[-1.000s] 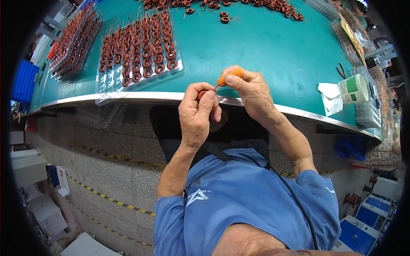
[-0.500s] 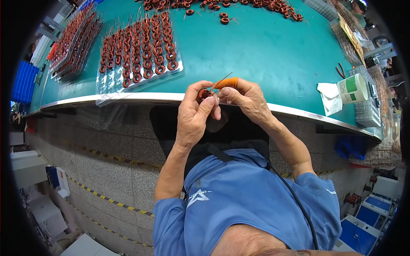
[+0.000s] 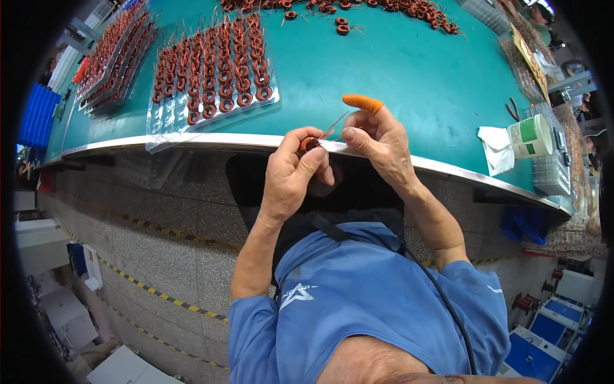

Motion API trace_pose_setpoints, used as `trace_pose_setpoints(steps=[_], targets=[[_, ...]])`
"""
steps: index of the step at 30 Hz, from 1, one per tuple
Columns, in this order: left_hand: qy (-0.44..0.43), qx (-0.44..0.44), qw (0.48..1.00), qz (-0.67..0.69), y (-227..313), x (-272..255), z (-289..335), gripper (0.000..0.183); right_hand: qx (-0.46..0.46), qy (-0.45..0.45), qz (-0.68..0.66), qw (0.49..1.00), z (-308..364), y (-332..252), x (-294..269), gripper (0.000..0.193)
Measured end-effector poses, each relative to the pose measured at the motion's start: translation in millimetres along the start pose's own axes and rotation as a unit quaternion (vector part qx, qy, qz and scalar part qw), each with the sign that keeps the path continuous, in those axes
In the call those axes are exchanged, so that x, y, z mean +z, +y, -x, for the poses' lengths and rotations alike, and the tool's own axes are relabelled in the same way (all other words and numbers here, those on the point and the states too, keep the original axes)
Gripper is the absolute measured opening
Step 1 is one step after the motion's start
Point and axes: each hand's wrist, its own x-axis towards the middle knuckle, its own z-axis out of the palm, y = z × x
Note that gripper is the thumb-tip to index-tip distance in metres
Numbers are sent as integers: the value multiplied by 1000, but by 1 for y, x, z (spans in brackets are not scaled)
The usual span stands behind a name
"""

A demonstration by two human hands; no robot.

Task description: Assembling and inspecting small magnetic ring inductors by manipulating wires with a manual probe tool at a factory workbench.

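My left hand (image 3: 289, 176) grips a small ring-shaped coil (image 3: 309, 144) wound with copper-coloured wire, pinched between thumb and fingers at the table's front edge. Thin wire leads (image 3: 335, 125) stick out of the coil toward the upper right. Close beside them is my right hand (image 3: 378, 141), its index finger raised and covered by an orange finger cot (image 3: 362, 102). That finger stands apart from the thumb, whose tip is near a lead; whether it touches the lead is unclear.
A clear plastic tray (image 3: 211, 125) with rows of similar coils lies on the green table (image 3: 409, 83). Stacked coil trays (image 3: 115, 61) stand farther left. Loose coils (image 3: 409, 11) are heaped at the back. At right are pliers (image 3: 512, 110), a white cloth (image 3: 494, 148) and a green-white tub (image 3: 529, 136).
My right hand has moved slightly right, away from the coil, and its orange-covered index finger has lifted and straightened. My left hand still holds the coil in nearly the same place.
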Motion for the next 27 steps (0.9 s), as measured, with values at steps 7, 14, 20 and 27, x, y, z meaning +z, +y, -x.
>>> trace_pose_setpoints(steps=[7, 14, 20, 27], targets=[[-42, -16, 993, -106, -11, -12, -6, 38, 68, -41, -34, 996, -1, 10, -4, 24], [-22, -16, 996, -90, 0, -2, -2, 28, 85, -33, -88, 992, 1, 1, -2, 24], [35, 11, 999, -6, -2, 16, 3, 23, -74, 53, 34, 995, 11, -6, 6, 18], [33, -24, 997, 73, -3, 22, 2, 26, -11, -38, -117, 992, 5, 4, -3, 26]])
